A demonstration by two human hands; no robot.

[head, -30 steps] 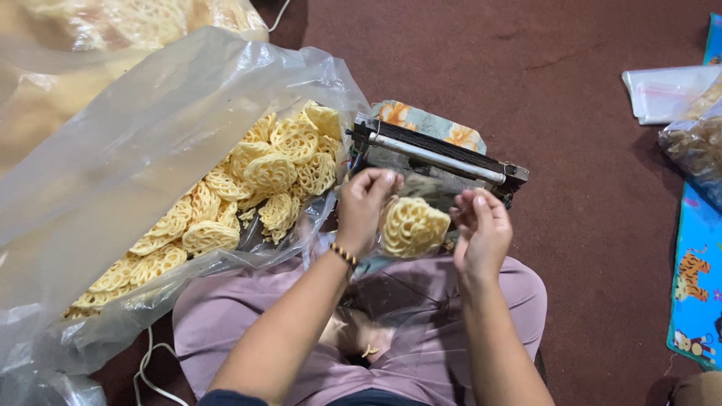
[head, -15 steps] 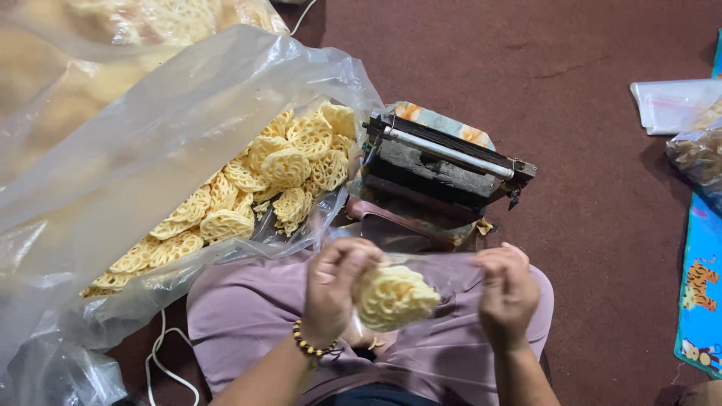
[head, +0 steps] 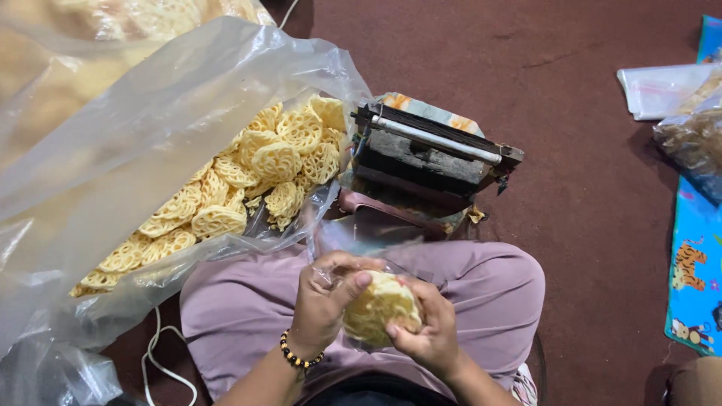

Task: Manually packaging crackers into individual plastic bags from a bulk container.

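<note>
Head view: the left hand and right hand both close around a small clear bag of lacy yellow crackers, held between them over the lap, the left thumb across its top. Up and to the left lies the big open plastic sack of crackers; straight ahead on the maroon floor sits the heat sealer.

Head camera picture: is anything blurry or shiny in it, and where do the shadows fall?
Head view: the big clear plastic bag throws pale glare that veils the crackers under it; both hands, left hand and right hand, and their small bag of crackers look slightly soft; light is even and soft, with faint shadow beside the sealing machine on the maroon carpet.
</note>
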